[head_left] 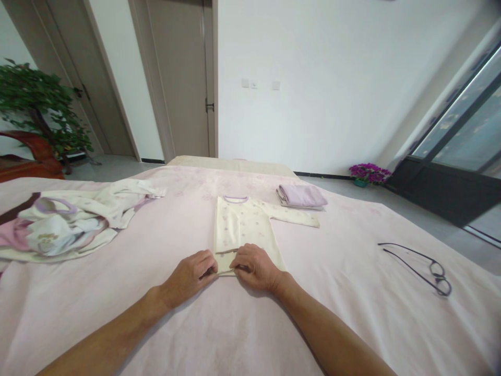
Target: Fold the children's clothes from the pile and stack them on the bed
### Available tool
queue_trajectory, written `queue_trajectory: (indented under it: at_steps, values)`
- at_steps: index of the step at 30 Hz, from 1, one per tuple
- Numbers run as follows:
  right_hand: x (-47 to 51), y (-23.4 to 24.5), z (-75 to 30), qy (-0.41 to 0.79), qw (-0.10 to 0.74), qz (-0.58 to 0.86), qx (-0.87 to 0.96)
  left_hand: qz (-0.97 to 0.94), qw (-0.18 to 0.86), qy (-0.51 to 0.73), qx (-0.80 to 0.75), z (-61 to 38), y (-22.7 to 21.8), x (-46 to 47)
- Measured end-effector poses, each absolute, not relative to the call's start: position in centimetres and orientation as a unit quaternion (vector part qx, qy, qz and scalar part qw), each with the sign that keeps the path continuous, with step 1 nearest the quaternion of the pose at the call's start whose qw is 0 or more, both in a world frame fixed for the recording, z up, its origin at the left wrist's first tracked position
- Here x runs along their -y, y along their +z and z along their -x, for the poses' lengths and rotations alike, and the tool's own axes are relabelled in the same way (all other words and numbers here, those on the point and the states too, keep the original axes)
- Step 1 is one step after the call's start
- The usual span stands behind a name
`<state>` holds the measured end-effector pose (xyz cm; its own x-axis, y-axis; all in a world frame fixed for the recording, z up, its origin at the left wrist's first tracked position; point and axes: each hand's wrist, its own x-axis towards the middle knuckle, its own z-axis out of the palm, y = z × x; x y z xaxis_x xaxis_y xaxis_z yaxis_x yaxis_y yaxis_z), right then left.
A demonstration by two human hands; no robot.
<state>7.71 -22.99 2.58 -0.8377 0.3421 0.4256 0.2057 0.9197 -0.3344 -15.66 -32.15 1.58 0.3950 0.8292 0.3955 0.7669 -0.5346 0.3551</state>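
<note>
A small cream long-sleeved shirt [256, 224] with a lilac neckline lies flat on the pink bed cover [188, 324], its collar end away from me. One side is folded over, with a sleeve laid down along the body; the other sleeve stretches out to the right. My left hand [198, 269] pinches the hem at its left corner. At the middle of the hem, my right hand [254, 265] has its fingers closed on the fabric. The fingertips of both hands are partly hidden.
A heap of loose clothes [74, 219] lies on the left of the bed. Behind the shirt, to the right, sits a folded lilac garment stack [301, 197]. Eyeglasses [436, 271] rest at the right. Beyond are a wooden chair [33, 154] and purple flowers [368, 172].
</note>
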Motion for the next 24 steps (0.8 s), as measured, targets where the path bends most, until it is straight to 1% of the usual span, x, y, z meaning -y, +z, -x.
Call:
queue_trajectory:
  at_steps: [5,24]
  values:
    - [23.12,2.78,-7.72,0.136,0.248,0.142,0.949,-0.833,0.051,0.282,-0.473,15.70,1.40,32.12]
    - [23.15,2.78,-7.62,0.131,0.247,0.137,0.950,-0.844,0.038,0.263,-0.466,15.73,1.39,32.08]
